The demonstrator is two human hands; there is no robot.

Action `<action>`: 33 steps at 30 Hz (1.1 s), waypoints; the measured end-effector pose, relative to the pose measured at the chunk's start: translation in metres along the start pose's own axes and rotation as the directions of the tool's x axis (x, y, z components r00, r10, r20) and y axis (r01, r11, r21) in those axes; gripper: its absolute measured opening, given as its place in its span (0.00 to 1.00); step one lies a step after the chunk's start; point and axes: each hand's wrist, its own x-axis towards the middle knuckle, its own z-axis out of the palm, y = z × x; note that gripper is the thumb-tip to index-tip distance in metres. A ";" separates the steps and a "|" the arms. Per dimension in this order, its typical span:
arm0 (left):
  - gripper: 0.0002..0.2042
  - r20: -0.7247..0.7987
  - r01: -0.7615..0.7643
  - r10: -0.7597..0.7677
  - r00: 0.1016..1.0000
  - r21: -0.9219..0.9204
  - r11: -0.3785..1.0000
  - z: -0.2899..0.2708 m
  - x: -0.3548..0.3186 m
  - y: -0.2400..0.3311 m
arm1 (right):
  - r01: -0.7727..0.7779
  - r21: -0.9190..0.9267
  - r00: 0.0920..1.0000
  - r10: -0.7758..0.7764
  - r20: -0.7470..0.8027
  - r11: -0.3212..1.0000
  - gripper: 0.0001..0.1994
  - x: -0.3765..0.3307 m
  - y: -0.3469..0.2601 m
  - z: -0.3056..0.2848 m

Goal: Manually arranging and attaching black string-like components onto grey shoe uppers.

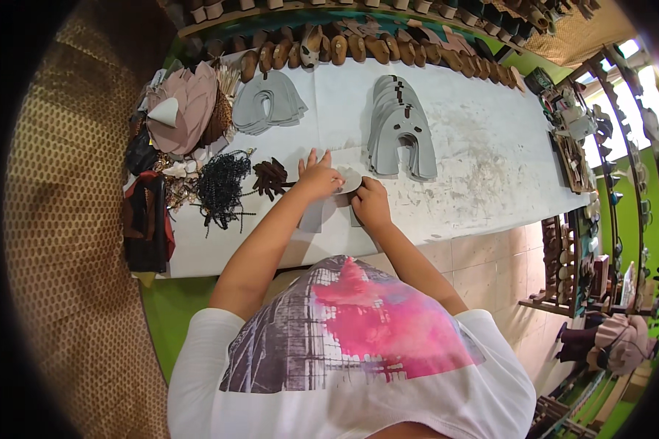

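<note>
A grey U-shaped shoe upper piece lies on the white table in front of me, its two legs pointing toward me. My left hand rests on its left side with the fingers spread and the thumb reaching over the piece. At its right edge my right hand is closed, fingers curled and pinching the edge; the fingertips are partly hidden. Just left of my left hand sits a small heap of dark brown strips. Beyond my right hand stands a fanned stack of grey upper pieces with small brown tabs.
Another grey stack lies at the back left. Black beaded strands and pinkish cut pieces crowd the left side. Shoe lasts line the far edge of the white table. Shoe racks stand right.
</note>
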 end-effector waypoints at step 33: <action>0.07 -0.540 -0.001 0.017 0.842 0.030 1.000 0.051 -0.003 0.003 | -0.014 0.076 0.999 0.016 -0.029 0.997 0.06 0.002 0.000 -0.002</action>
